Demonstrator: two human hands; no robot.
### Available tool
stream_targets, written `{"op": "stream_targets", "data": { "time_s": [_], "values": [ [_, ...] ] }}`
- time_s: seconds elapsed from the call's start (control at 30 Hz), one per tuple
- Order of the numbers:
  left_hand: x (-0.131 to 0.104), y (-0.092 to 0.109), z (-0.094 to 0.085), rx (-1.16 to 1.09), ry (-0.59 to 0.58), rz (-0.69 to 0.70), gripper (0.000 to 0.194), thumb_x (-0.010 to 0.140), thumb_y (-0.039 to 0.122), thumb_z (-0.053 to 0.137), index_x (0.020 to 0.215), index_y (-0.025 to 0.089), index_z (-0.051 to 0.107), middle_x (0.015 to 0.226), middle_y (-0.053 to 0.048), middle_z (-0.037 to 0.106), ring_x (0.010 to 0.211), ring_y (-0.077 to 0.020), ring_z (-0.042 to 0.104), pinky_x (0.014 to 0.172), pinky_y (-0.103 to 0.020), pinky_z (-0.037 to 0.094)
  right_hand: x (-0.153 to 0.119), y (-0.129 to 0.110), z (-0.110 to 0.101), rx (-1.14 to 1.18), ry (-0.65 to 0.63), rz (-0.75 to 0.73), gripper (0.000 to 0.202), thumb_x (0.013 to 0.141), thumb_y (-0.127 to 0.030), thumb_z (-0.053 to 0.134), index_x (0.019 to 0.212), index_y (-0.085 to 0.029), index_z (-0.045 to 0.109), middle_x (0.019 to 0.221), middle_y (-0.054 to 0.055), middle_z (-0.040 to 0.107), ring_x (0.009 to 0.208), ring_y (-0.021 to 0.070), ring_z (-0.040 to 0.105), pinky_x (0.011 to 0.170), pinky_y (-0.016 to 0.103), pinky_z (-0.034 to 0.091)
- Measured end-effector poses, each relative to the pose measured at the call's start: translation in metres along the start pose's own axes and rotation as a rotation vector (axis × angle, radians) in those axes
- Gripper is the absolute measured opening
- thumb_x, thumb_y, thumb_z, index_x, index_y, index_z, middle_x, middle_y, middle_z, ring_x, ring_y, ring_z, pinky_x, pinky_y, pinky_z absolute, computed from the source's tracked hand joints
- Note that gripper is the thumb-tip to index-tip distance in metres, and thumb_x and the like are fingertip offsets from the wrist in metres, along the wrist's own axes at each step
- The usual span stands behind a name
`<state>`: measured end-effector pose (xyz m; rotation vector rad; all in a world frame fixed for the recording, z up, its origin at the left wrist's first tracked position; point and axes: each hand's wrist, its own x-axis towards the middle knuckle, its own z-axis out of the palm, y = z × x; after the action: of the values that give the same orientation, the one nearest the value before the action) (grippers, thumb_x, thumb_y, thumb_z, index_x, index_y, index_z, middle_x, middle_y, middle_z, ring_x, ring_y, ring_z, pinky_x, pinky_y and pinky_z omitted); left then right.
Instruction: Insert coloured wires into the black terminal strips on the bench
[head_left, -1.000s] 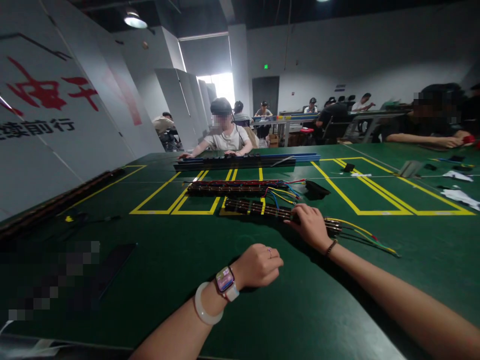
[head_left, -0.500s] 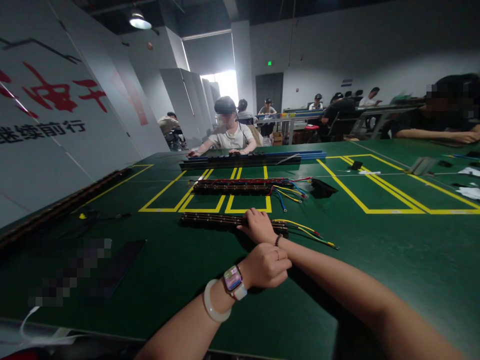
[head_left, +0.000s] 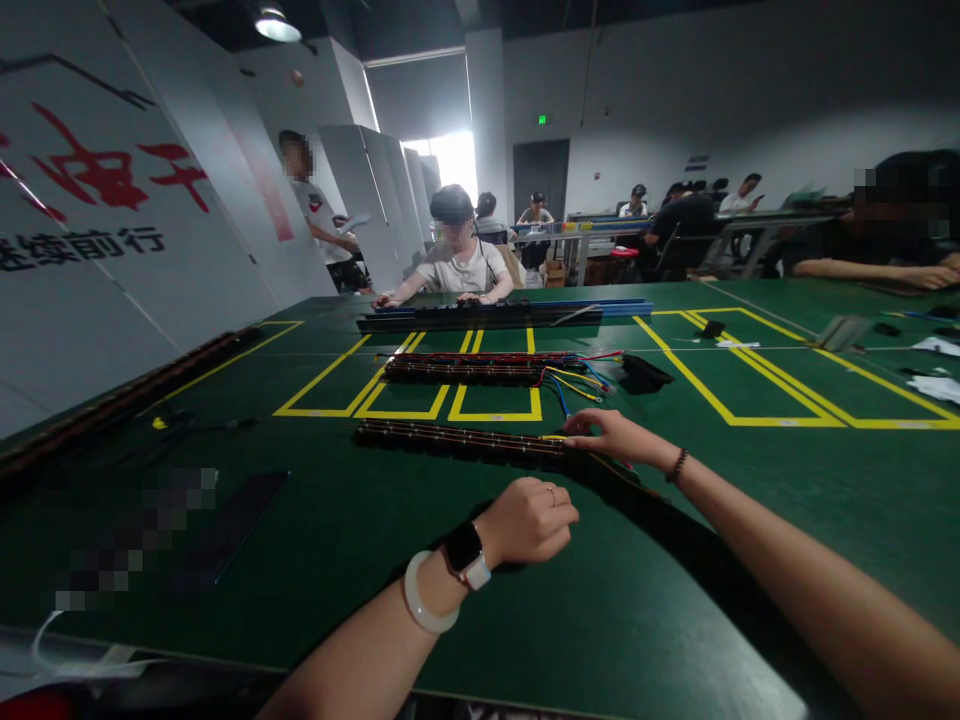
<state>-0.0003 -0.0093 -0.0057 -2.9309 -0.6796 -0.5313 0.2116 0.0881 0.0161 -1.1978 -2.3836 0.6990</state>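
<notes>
Right hand [head_left: 624,437] shifted to right end of nearer bundle [head_left: 457,442], grip unclear; left hand [head_left: 529,522] curled closed.

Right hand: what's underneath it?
A yellow wire leaves the near dark bundle and disappears at the right hand. The hand covers what lies beneath, so its grip can't be confirmed.

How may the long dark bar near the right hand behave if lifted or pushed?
The bar looks fairly stiff, because it lies straight. Its wires look thin, so probably floppy. The table looks shiny, so the bar might slide if pushed.
</notes>
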Motion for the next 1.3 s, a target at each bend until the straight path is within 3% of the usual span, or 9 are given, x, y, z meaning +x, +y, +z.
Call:
{"op": "stream_targets", "data": {
  "time_s": [0.13, 0.23, 0.43, 0.6, 0.73, 0.87, 0.97, 1.17, 1.3],
  "values": [
    [0.0, -0.001, -0.001, -0.016, 0.001, -0.014, 0.018, 0.083, 0.019, 0.042, 0.085, 0.016, 0.06, 0.083, -0.004, 0.061, 0.074, -0.0136, 0.054, 0.064, -0.028, 0.038, -0.005, 0.022, -0.005, 0.206, -0.269, 0.059, 0.045, 0.075, -0.054, 0.057, 0.096, -0.014, 0.063, 0.086, 0.004, 0.065, 0.075, 0.0169, 0.057, 0.067, 0.026, 0.043],
    [0.0, -0.001, -0.002, -0.025, -0.01, -0.029, 0.019, 0.083, 0.019, 0.041, 0.085, 0.016, 0.06, 0.083, -0.004, 0.061, 0.075, -0.0134, 0.055, 0.065, -0.028, 0.039, -0.003, 0.026, 0.001, 0.289, -0.331, 0.027, 0.043, 0.078, -0.054, 0.053, 0.089, -0.013, 0.062, 0.075, 0.002, 0.062, 0.066, 0.014, 0.053, 0.06, 0.024, 0.04],
    [0.001, 0.002, -0.001, -0.107, -0.033, -0.071, 0.018, 0.082, 0.018, 0.044, 0.085, 0.017, 0.062, 0.085, -0.003, 0.063, 0.075, -0.0127, 0.057, 0.067, -0.026, 0.041, 0.003, -0.006, 0.032, 0.202, -0.149, -0.034, 0.039, 0.084, -0.05, 0.048, 0.085, -0.013, 0.062, 0.072, 0.001, 0.061, 0.064, 0.013, 0.052, 0.058, 0.023, 0.038],
    [0.004, 0.001, 0.0, -0.278, -0.033, -0.205, 0.02, 0.081, 0.014, 0.044, 0.083, 0.017, 0.063, 0.086, -0.001, 0.065, 0.079, -0.0126, 0.059, 0.072, -0.025, 0.043, 0.007, -0.032, 0.053, 0.243, -0.144, -0.121, 0.032, 0.085, -0.044, 0.05, 0.09, -0.015, 0.064, 0.079, 0.002, 0.064, 0.069, 0.0135, 0.055, 0.061, 0.022, 0.04],
    [0.006, 0.001, 0.0, -0.513, 0.001, -0.395, 0.024, 0.079, 0.011, 0.042, 0.077, 0.017, 0.064, 0.083, -0.002, 0.066, 0.079, -0.013, 0.06, 0.075, -0.026, 0.045, -0.001, -0.027, 0.052, 0.251, -0.181, -0.097, 0.031, 0.083, -0.043, 0.053, 0.092, -0.015, 0.064, 0.077, 0.001, 0.065, 0.066, 0.0128, 0.055, 0.058, 0.021, 0.04],
    [0.008, 0.0, 0.009, -0.934, -0.055, -0.679, 0.025, 0.082, 0.02, 0.036, 0.079, 0.014, 0.06, 0.077, -0.003, 0.063, 0.047, -0.0077, 0.054, 0.045, -0.021, 0.041, -0.01, -0.018, 0.047, 0.247, -0.198, -0.068, 0.031, 0.084, -0.041, 0.05, 0.089, -0.014, 0.066, 0.072, 0.001, 0.065, 0.06, 0.0118, 0.054, 0.053, 0.02, 0.039],
    [0.009, -0.003, 0.016, -1.265, -0.056, -0.845, 0.022, 0.081, 0.025, 0.036, 0.084, 0.012, 0.054, 0.075, -0.004, 0.061, 0.042, -0.0083, 0.054, 0.036, -0.019, 0.036, -0.012, -0.019, 0.049, 0.224, -0.113, -0.083, 0.028, 0.083, -0.038, 0.051, 0.085, -0.014, 0.066, 0.073, 0.002, 0.065, 0.062, 0.0125, 0.055, 0.055, 0.02, 0.039],
    [0.008, -0.005, 0.02, -1.561, 0.02, -0.993, 0.032, 0.084, 0.043, 0.038, 0.086, 0.012, 0.046, 0.072, -0.005, 0.059, 0.046, -0.011, 0.057, 0.042, -0.023, 0.045, -0.014, -0.033, 0.052, 0.045, 0.057, -0.12, 0.021, 0.085, -0.029, 0.05, 0.082, -0.016, 0.066, 0.078, 0.003, 0.065, 0.069, 0.0137, 0.057, 0.062, 0.023, 0.039],
    [0.008, -0.004, 0.019, -1.687, 0.081, -1.008, 0.025, 0.088, 0.038, 0.035, 0.097, 0.015, 0.039, 0.074, -0.003, 0.059, 0.051, -0.0127, 0.06, 0.048, -0.025, 0.047, -0.017, -0.041, 0.052, -0.219, 0.103, -0.194, 0.015, 0.086, -0.024, 0.052, 0.083, -0.018, 0.064, 0.076, 0.003, 0.064, 0.07, 0.0146, 0.056, 0.067, 0.026, 0.035]
  ]
}}
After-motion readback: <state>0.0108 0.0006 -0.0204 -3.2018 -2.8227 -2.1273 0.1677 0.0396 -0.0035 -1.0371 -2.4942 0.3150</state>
